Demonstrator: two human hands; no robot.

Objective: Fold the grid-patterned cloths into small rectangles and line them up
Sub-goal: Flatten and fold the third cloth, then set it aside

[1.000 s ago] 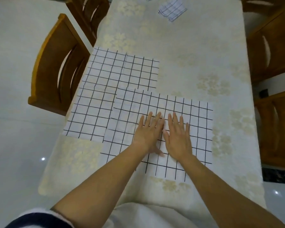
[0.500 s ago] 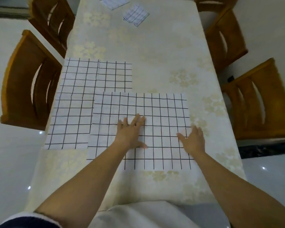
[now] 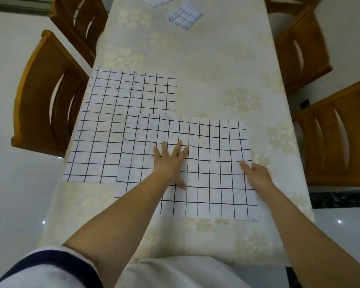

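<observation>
1. The near cloth lies spread flat by the near edge of the tabletop. Its right side reaches close to the tabletop's right edge.
2. Its far left corner overlaps the left cloth. That one is also spread open and runs along the tabletop's left edge.
3. The left hand rests palm down near the middle of the near cloth. Its fingers are straight and fanned apart, pressing the fabric and gripping nothing.
4. The right hand is at the right edge of the same cloth, about halfway along it. The thumb lies on top and the fingers curl down at the edge, pinching it. The grid lines ripple slightly there.
5. The rest of the near cloth stretches between the two hands and down toward the person, all of it touching the tabletop.
6. A folded cloth, small and squarish, sits askew near the middle of the far edge, well apart from the open ones.
7. A second folded cloth lies just to its left, cut off by the top of the view.
8. A pale floral tablecloth covers the tabletop.
9. Wooden chairs stand along both long sides, one beside the left cloth and another beyond the right hand.
</observation>
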